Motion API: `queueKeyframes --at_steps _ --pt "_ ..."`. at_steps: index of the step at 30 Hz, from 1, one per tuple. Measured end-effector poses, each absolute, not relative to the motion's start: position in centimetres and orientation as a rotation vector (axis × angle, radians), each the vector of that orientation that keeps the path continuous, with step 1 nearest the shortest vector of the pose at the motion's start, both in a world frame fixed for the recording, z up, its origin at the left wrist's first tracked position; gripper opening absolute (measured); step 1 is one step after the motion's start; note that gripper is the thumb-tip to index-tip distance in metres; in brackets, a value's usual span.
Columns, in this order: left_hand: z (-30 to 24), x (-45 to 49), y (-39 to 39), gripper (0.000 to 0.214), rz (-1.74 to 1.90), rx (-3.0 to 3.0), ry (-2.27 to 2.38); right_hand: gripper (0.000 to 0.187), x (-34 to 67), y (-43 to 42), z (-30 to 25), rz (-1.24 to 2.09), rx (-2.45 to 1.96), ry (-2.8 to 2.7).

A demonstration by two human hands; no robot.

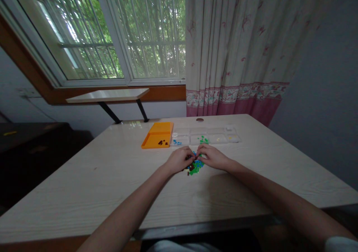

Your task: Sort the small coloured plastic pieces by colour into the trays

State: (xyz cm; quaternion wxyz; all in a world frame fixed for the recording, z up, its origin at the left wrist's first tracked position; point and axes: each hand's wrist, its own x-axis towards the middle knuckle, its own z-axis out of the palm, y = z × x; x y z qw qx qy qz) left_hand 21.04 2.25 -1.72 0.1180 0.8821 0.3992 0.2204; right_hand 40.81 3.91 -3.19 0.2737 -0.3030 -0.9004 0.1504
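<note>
A small heap of tiny coloured pieces (196,167), green, blue and dark brown, lies on the pale wooden table (112,185). My left hand (179,159) and my right hand (212,156) rest on the table on either side of the heap, fingertips meeting over its far edge. Both hands have their fingers curled in a pinch; what they pinch is too small to make out. Behind the heap lies a clear compartment tray (207,135) with a few blue, green and yellow pieces in separate cells. An orange tray (158,134) with a few dark pieces sits to its left.
A window with bars fills the upper left, a patterned curtain (240,50) hangs at the right of it. A narrow shelf (109,94) on brackets sits under the window. A dark cabinet (30,151) stands left of the table. A small dark round thing (199,119) lies at the table's far edge.
</note>
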Motion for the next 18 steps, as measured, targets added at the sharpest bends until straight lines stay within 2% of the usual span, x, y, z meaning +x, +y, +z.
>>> queueKeyframes --at_steps 18 --pt "-1.64 20.83 2.21 0.019 0.647 2.595 1.143 0.009 40.74 4.01 -3.04 0.473 -0.807 -2.361"
